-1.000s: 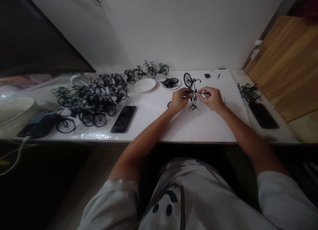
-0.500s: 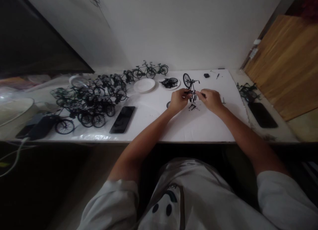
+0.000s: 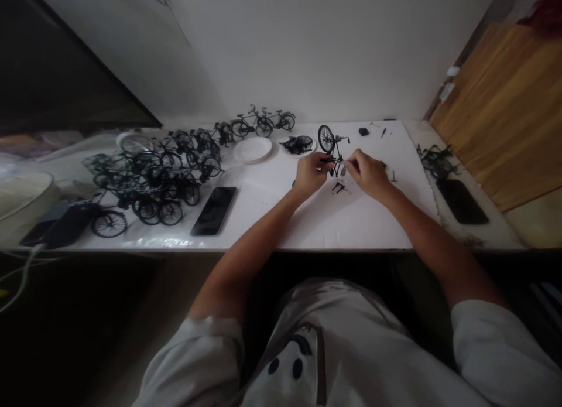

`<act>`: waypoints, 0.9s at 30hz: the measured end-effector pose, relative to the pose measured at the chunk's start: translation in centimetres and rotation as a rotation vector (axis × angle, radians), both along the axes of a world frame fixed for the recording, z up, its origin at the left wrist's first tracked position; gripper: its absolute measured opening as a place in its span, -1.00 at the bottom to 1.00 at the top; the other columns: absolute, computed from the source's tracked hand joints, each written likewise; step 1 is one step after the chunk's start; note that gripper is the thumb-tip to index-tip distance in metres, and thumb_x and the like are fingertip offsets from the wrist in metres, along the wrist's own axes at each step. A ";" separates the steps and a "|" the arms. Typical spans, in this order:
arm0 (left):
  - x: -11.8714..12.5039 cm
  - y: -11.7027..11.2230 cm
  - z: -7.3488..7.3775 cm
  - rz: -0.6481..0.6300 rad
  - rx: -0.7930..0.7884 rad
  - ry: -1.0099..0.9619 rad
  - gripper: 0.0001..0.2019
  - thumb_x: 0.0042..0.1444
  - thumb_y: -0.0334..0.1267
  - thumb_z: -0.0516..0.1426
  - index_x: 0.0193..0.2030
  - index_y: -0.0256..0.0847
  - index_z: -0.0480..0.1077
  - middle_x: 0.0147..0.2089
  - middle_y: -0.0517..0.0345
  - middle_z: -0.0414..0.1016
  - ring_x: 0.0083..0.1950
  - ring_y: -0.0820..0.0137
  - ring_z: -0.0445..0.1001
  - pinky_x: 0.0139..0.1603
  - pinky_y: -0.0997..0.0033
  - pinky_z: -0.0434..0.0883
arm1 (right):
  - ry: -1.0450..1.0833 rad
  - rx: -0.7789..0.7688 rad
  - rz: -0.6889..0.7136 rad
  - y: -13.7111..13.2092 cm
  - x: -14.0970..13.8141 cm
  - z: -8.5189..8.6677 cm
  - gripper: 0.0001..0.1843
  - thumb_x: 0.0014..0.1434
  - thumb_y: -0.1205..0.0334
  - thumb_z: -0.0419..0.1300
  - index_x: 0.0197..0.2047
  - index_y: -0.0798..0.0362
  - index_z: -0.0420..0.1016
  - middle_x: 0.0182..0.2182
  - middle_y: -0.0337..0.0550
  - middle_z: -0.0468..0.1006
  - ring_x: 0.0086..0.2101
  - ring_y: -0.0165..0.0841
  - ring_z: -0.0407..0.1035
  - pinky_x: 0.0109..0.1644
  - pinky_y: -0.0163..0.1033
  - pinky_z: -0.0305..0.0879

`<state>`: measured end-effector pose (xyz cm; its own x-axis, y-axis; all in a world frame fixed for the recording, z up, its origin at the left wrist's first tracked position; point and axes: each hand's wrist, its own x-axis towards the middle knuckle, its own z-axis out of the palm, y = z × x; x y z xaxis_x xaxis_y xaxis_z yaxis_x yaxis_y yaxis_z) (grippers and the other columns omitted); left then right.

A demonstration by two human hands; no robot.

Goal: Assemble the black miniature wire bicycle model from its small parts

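A small black model bicycle (image 3: 326,139) is held over the white board, its one visible wheel pointing up and away from me. My left hand (image 3: 311,174) is closed around the frame from the left. On the other side my right hand (image 3: 367,171) has thumb and fingertips pinched together close to the frame; whatever lies between them is too small to make out. Just below the hands a small black bicycle part (image 3: 338,188) lies on the board. Past my left hand, a white dish (image 3: 314,149) carries more black bicycle parts (image 3: 298,144).
Many dark model bicycles (image 3: 149,178) are massed on the left, with others along the wall. A white plate (image 3: 252,150) and a phone (image 3: 213,211) lie between. At the back right sit a small black block (image 3: 363,132) and a thin tool (image 3: 383,132). Another dark phone (image 3: 462,201) lies at right.
My right hand has turned a little, its fingertips now pinched beside the frame. My left hand keeps its hold on the bicycle. The whole view has shifted slightly.
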<state>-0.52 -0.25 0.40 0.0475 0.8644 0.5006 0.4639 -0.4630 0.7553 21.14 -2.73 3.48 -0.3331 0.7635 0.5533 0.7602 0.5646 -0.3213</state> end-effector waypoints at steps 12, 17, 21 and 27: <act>-0.3 0.0 0.3 0.024 0.010 -0.001 -0.83 0.27 -0.34 0.32 -0.02 -0.18 0.67 -0.04 -0.04 0.79 -0.11 0.23 0.76 -0.08 0.29 0.69 | -0.029 -0.046 0.021 -0.5 -0.1 0.0 -0.64 0.58 -0.09 0.02 0.06 -0.02 0.46 -0.14 -0.01 0.75 -0.25 -0.19 0.57 -0.25 -0.18 0.21; -0.4 0.0 0.6 0.028 0.002 0.004 -0.82 0.28 -0.33 0.31 -0.01 -0.19 0.66 -0.04 -0.03 0.80 -0.11 0.23 0.76 -0.04 0.28 0.70 | -0.114 -0.024 0.025 -0.4 -0.3 0.0 -0.64 0.60 0.01 0.00 0.14 0.02 0.51 -0.03 0.11 0.75 -0.13 -0.11 0.61 -0.22 -0.15 0.25; -0.5 -0.3 0.8 0.046 0.031 0.003 -0.83 0.29 -0.36 0.28 -0.01 -0.18 0.65 0.02 -0.03 0.79 -0.05 0.22 0.77 -0.03 0.29 0.69 | -0.161 -0.022 0.008 -0.2 -0.5 -0.4 -0.60 0.62 0.02 0.02 0.13 0.03 0.63 -0.07 0.12 0.77 -0.15 -0.13 0.61 -0.21 -0.16 0.24; -0.6 -0.5 0.5 0.101 0.076 0.029 -0.83 0.25 -0.42 0.28 -0.05 -0.19 0.63 -0.05 -0.02 0.80 -0.05 0.20 0.77 0.02 0.25 0.68 | 0.078 -0.197 0.079 -1.3 -1.5 -0.2 -0.47 0.61 -0.18 0.01 -0.09 0.01 0.64 -0.40 -0.09 0.65 -0.39 -0.26 0.49 -0.26 -0.18 0.27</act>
<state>-1.12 -0.73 0.94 -0.0221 0.8250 0.5648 0.5319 -0.4686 0.7053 19.67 -4.00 3.25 -0.3584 0.8326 0.4222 0.6848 0.5419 -0.4872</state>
